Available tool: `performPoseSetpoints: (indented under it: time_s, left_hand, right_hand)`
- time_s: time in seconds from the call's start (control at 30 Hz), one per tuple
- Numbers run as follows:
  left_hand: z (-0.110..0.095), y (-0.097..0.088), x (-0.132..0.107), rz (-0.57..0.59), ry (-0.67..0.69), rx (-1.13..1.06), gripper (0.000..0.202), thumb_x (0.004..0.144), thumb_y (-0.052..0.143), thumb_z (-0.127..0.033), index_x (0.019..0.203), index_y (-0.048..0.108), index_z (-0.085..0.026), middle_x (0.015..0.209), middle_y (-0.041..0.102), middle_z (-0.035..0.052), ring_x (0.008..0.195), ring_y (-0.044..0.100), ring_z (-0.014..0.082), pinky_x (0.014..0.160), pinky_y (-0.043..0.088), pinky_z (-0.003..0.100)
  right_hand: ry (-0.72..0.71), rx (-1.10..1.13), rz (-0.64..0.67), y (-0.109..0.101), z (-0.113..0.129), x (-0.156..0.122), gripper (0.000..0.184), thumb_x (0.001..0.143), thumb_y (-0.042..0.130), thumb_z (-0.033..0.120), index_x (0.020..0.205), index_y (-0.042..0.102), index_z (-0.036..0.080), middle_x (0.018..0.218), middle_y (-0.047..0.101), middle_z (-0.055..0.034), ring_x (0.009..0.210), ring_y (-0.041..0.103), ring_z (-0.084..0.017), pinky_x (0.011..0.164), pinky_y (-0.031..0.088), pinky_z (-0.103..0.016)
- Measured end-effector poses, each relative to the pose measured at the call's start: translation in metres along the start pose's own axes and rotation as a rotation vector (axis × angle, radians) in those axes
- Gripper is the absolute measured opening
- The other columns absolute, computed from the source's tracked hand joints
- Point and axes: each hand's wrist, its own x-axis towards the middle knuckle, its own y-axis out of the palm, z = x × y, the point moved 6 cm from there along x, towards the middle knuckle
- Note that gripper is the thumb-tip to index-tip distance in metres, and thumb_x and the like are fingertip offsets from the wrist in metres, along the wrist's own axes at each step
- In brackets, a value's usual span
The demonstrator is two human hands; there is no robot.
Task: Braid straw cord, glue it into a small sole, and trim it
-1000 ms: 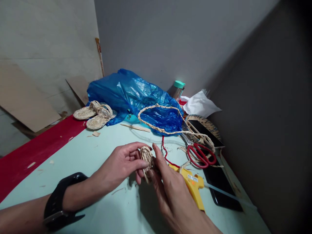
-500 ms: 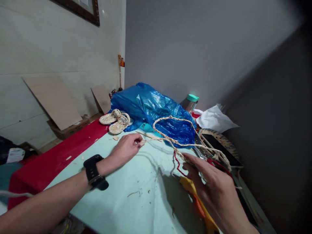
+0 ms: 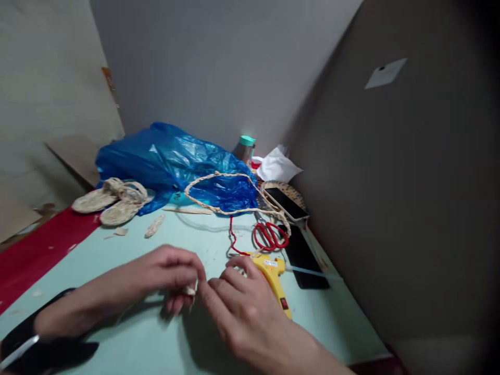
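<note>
Straw piece (image 3: 191, 290) in hands (image 3: 172, 271); glue gun (image 3: 274, 281) bears illegible white label (image 3: 271, 263).

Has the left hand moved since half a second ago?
Yes. The left hand has drawn back toward the wearer's body: judged against the woven sandals, it was close beside them and is now clearly farther away on the near side.

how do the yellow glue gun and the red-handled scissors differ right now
The yellow glue gun is partly hidden behind the right hand, while the red-handled scissors lie farther from the person, both handle loops in view. The glue gun's nozzle points left; the scissors' blades point away from the person. The glue gun has a pale stick jutting from its back; the scissors end in loops. Both are toward the table's right side.
</note>
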Motion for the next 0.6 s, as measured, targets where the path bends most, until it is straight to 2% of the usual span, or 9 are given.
performPoseSetpoints:
  time_s: [0.03, 0.1, 0.2, 0.27, 0.3, 0.37, 0.43, 0.53, 0.6]
  left_hand:
    - [0.008, 0.013, -0.001, 0.105, -0.073, -0.076, 0.033, 0.086, 0.063, -0.048, 0.092, 0.064, -0.016, 0.06, 0.066, 0.0029, 0.049, 0.057, 0.0143, 0.048, 0.043, 0.023]
    - [0.017, 0.023, -0.001, 0.142, -0.121, -0.141, 0.032, 0.089, 0.061, -0.049, 0.096, 0.061, -0.018, 0.053, 0.059, -0.0019, 0.039, 0.043, 0.0085, 0.04, 0.028, 0.018]
    - [0.021, 0.019, 0.0, 0.066, -0.136, -0.185, 0.036, 0.09, 0.06, -0.054, 0.099, 0.06, -0.019, 0.051, 0.05, -0.0058, 0.041, 0.026, 0.0059, 0.04, 0.014, 0.018]
    - [0.021, 0.013, -0.001, 0.008, -0.165, -0.23, 0.04, 0.086, 0.065, -0.057, 0.1, 0.062, -0.02, 0.053, 0.045, -0.007, 0.046, 0.022, 0.0061, 0.043, 0.011, 0.018]
    - [0.021, 0.01, -0.002, -0.024, -0.18, -0.26, 0.042, 0.083, 0.068, -0.059, 0.097, 0.064, -0.02, 0.054, 0.044, -0.007, 0.048, 0.02, 0.0061, 0.044, 0.01, 0.017]
    - [0.018, 0.006, -0.005, -0.075, -0.195, -0.333, 0.044, 0.076, 0.075, -0.059, 0.087, 0.066, -0.017, 0.055, 0.042, -0.0066, 0.049, 0.016, 0.0056, 0.044, 0.007, 0.017]
    - [0.014, 0.007, -0.007, -0.075, -0.2, -0.411, 0.042, 0.075, 0.077, -0.056, 0.079, 0.069, -0.015, 0.052, 0.041, -0.0067, 0.049, 0.01, 0.0045, 0.042, 0.005, 0.016]
    - [0.007, 0.014, -0.008, -0.008, -0.184, -0.53, 0.038, 0.078, 0.078, -0.051, 0.085, 0.076, -0.013, 0.048, 0.045, -0.0053, 0.044, 0.01, 0.0022, 0.039, 0.009, 0.014]
    - [0.002, 0.017, -0.008, 0.02, -0.159, -0.596, 0.037, 0.076, 0.081, -0.048, 0.09, 0.078, -0.014, 0.05, 0.054, -0.0019, 0.042, 0.017, 0.0013, 0.038, 0.015, 0.014]
  right_hand:
    - [0.002, -0.037, -0.008, 0.005, 0.004, -0.002, 0.025, 0.094, 0.041, 0.004, 0.095, 0.066, 0.008, 0.069, 0.062, -0.005, 0.065, 0.051, -0.019, 0.078, 0.043, -0.041]
    - [0.034, -0.094, -0.038, 0.011, 0.008, -0.007, 0.025, 0.092, 0.043, 0.004, 0.095, 0.067, 0.006, 0.07, 0.063, -0.006, 0.065, 0.051, -0.019, 0.076, 0.044, -0.042]
    - [0.131, -0.093, -0.118, 0.005, 0.006, -0.015, 0.03, 0.096, 0.042, 0.007, 0.117, 0.063, 0.004, 0.098, 0.073, -0.0115, 0.089, 0.06, -0.022, 0.094, 0.042, -0.044]
    - [0.22, -0.065, -0.2, -0.01, -0.002, -0.028, 0.033, 0.098, 0.043, 0.008, 0.128, 0.057, 0.008, 0.123, 0.07, -0.0119, 0.111, 0.058, -0.023, 0.104, 0.037, -0.043]
    - [0.29, -0.071, -0.239, -0.018, -0.008, -0.037, 0.034, 0.097, 0.045, 0.006, 0.129, 0.056, 0.01, 0.127, 0.068, -0.0119, 0.114, 0.057, -0.023, 0.104, 0.037, -0.043]
    - [0.433, -0.095, -0.255, -0.031, -0.025, -0.058, 0.036, 0.094, 0.05, 0.003, 0.13, 0.054, 0.008, 0.125, 0.068, -0.016, 0.109, 0.059, -0.024, 0.095, 0.044, -0.04]
    - [0.55, -0.125, -0.208, -0.039, -0.045, -0.078, 0.026, 0.096, 0.05, 0.007, 0.12, 0.059, 0.013, 0.109, 0.071, -0.0129, 0.095, 0.063, -0.022, 0.083, 0.049, -0.036]
    - [0.742, -0.101, -0.057, -0.039, -0.083, -0.098, 0.021, 0.099, 0.044, 0.015, 0.109, 0.063, 0.018, 0.102, 0.071, -0.0084, 0.089, 0.065, -0.02, 0.079, 0.052, -0.032]
    - [0.821, -0.116, -0.012, -0.039, -0.106, -0.103, 0.021, 0.099, 0.044, 0.018, 0.108, 0.063, 0.017, 0.104, 0.071, -0.0102, 0.091, 0.067, -0.022, 0.081, 0.052, -0.035]
